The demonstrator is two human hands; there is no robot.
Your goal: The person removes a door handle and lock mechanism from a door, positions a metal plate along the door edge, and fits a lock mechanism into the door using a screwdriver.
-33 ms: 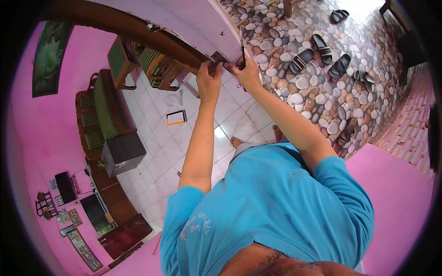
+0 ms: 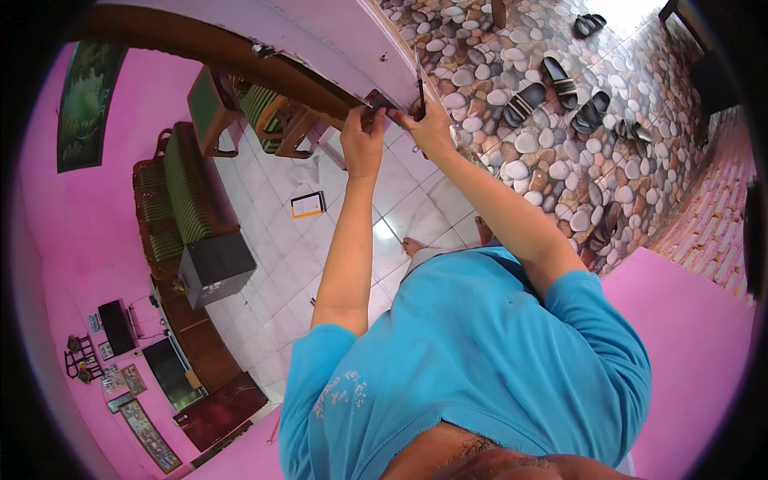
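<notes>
From your head, the fisheye looks down, wide and bending toward its rim: your shirt (image 2: 480,352) fills the near foreground, your left hand (image 2: 364,144) and right hand (image 2: 433,128) farther off, above the floor (image 2: 280,272).

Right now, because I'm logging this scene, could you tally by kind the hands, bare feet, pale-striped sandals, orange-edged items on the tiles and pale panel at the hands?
Left hand and right hand: 2
Bare feet: 2
Pale-striped sandals: 2
Orange-edged item: 1
Pale panel: 1
Total: 8
</notes>
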